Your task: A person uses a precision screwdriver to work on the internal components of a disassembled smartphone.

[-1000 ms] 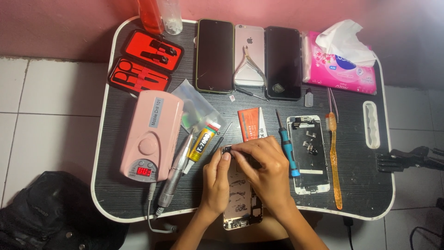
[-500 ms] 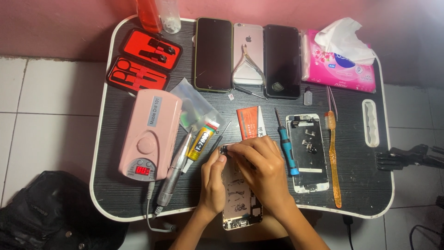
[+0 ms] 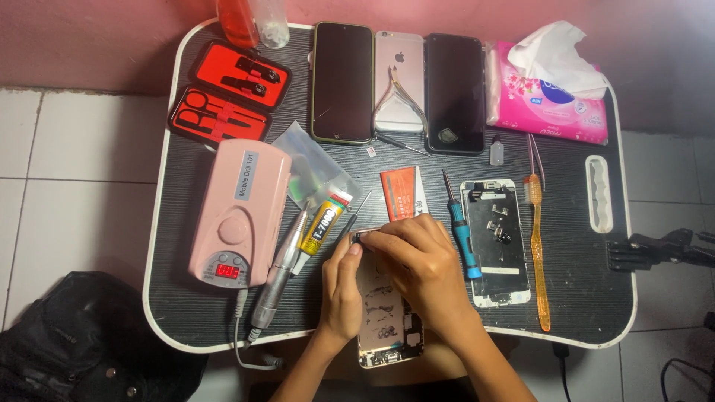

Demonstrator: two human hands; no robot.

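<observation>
Head view: hands (image 3: 402, 275) hiding phone housing (image 3: 387, 327)

Two bare forearms enter from below the front edge of the black, white-rimmed, rounded-rectangle lap tray (image 3: 186, 313), each ending in a bare hand. No sleeve, cuff or glove shows on either arm up to the frame edge. The left hand (image 3: 342, 294), the one nearer the tray's left rim, carries no ring, watch or strap on the parts in view. The right hand (image 3: 421, 268), nearer the tray's middle, likewise shows no ring, band or bracelet. Fingernails on both hands are short and unpainted where visible. Knuckles and tendons stand out on the back of the right hand. Wrists are bare.
</observation>
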